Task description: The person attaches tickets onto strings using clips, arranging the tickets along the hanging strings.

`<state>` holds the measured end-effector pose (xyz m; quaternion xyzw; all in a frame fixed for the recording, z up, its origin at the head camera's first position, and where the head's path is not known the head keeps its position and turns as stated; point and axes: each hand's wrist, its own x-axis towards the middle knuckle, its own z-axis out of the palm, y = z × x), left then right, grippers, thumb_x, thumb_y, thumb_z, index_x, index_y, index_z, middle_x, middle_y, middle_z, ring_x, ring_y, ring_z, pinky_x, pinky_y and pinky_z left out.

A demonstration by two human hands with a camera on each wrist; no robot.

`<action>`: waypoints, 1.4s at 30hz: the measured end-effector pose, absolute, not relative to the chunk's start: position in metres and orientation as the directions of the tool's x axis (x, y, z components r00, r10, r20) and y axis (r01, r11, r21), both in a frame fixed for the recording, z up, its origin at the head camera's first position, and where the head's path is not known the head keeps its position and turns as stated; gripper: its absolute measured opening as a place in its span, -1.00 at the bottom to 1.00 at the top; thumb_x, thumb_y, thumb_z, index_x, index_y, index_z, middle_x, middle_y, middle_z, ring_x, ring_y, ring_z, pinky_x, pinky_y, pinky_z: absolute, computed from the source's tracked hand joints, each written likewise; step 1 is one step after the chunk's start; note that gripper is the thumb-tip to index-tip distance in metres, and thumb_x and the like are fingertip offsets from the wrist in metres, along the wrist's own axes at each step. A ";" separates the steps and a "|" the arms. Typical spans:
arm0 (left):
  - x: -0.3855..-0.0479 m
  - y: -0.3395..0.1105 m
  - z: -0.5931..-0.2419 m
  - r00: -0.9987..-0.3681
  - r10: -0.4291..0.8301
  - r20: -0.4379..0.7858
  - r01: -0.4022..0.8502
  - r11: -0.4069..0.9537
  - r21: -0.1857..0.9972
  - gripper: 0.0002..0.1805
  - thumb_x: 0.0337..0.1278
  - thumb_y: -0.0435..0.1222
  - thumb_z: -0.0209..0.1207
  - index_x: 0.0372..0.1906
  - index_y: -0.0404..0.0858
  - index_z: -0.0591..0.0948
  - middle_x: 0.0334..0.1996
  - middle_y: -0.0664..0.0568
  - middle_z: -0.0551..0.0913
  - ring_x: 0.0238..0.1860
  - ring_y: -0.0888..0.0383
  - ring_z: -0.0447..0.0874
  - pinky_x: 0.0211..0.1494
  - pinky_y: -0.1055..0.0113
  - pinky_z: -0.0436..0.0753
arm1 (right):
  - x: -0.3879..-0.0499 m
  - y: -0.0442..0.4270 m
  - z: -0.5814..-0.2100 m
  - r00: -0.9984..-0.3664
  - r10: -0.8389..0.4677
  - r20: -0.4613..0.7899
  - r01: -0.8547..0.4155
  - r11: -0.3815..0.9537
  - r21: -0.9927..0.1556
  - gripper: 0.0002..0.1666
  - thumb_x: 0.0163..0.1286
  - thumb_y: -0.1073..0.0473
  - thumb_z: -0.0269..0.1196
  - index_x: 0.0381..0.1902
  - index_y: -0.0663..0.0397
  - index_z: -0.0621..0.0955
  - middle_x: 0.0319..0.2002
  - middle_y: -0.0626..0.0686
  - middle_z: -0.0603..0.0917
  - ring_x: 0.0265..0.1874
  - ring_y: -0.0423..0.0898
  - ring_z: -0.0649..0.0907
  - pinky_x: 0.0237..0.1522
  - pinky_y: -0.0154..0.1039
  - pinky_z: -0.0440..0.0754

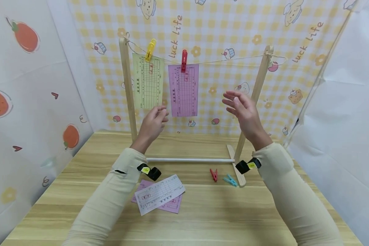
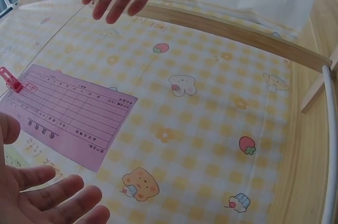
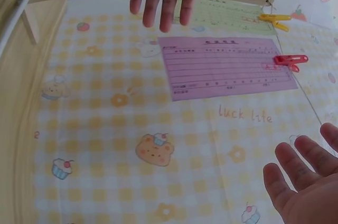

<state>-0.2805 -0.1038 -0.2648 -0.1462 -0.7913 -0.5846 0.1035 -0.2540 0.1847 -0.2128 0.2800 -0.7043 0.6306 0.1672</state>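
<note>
A string (image 1: 227, 60) between two wooden posts bears a green slip (image 1: 147, 82) under a yellow clothespin (image 1: 150, 50) and a pink slip (image 1: 183, 90) under a red clothespin (image 1: 184, 60). My left hand (image 1: 152, 124) is raised in front of the green slip's lower edge, fingers relaxed and holding nothing. To the right of the pink slip my right hand (image 1: 244, 114) hovers near the right post, fingers spread, also holding nothing. Both palms show relaxed fingers in the wrist views, the left hand (image 2: 53, 197) and the right hand (image 3: 306, 182).
On the wooden table (image 1: 209, 215), a white slip (image 1: 160, 194) lies across pink paper (image 1: 172, 206) at front left. A red clothespin (image 1: 214, 175) and a blue clothespin (image 1: 230, 180) lie by the right post's foot (image 1: 240, 176). A white rod (image 1: 190, 160) joins the posts low down.
</note>
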 end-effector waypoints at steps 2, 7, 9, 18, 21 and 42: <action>-0.280 -0.106 -0.267 -0.936 0.122 0.331 0.352 0.277 0.894 -0.47 0.51 -0.03 -0.19 0.35 -0.26 0.32 0.21 -0.13 0.49 0.13 -0.07 0.52 0.15 0.04 0.52 | -0.253 0.189 -0.219 -0.795 -0.186 0.577 -0.593 0.046 -0.804 -0.47 0.56 0.14 -0.16 0.28 0.46 0.28 0.22 0.20 0.43 0.22 0.10 0.46 0.31 0.07 0.28; -0.279 -0.111 -0.276 -0.940 0.143 0.311 0.340 0.304 0.890 -0.47 0.53 -0.04 -0.22 0.36 -0.27 0.31 0.22 -0.15 0.48 0.14 -0.10 0.51 0.18 0.03 0.49 | -0.252 0.199 -0.235 -0.804 -0.196 0.561 -0.581 0.058 -0.812 -0.43 0.58 0.09 -0.15 0.29 0.49 0.25 0.21 0.18 0.43 0.20 0.07 0.48 0.28 -0.01 0.33; -0.279 -0.113 -0.281 -0.946 0.149 0.289 0.323 0.323 0.890 -0.46 0.53 -0.02 -0.24 0.37 -0.25 0.31 0.23 -0.15 0.47 0.15 -0.09 0.50 0.19 0.04 0.48 | -0.252 0.204 -0.242 -0.811 -0.196 0.552 -0.573 0.069 -0.817 -0.42 0.58 0.07 -0.15 0.29 0.48 0.26 0.19 0.14 0.45 0.19 0.05 0.49 0.26 -0.06 0.36; -0.278 -0.118 -0.303 -0.955 0.191 0.225 0.281 0.361 0.889 -0.41 0.53 0.03 -0.29 0.38 -0.27 0.29 0.22 -0.17 0.46 0.17 -0.11 0.48 0.19 0.04 0.47 | -0.247 0.228 -0.277 -0.840 -0.188 0.509 -0.531 0.092 -0.842 -0.39 0.59 0.04 -0.14 0.25 0.54 0.26 0.09 -0.10 0.53 0.10 -0.13 0.55 0.15 -0.20 0.47; -0.277 -0.117 -0.309 -0.953 0.215 0.212 0.279 0.358 0.891 -0.43 0.54 0.00 -0.30 0.36 -0.30 0.31 0.21 -0.21 0.46 0.16 -0.13 0.49 0.19 0.03 0.47 | -0.245 0.234 -0.289 -0.845 -0.187 0.501 -0.517 0.053 -0.854 -0.45 0.59 0.04 -0.12 0.22 0.47 0.32 0.06 -0.11 0.56 0.08 -0.12 0.57 0.09 -0.28 0.51; -0.264 -0.112 -0.373 -0.939 0.316 0.132 0.310 0.617 0.723 -0.44 0.52 0.01 -0.23 0.32 -0.30 0.36 0.13 -0.30 0.54 0.12 -0.23 0.52 0.12 -0.11 0.50 | -0.238 0.257 -0.360 -0.966 -0.105 0.236 -0.257 0.481 -0.838 -0.57 0.50 0.16 0.12 0.15 0.40 0.46 0.12 0.36 0.52 -0.07 0.07 0.62 -0.14 -0.40 0.57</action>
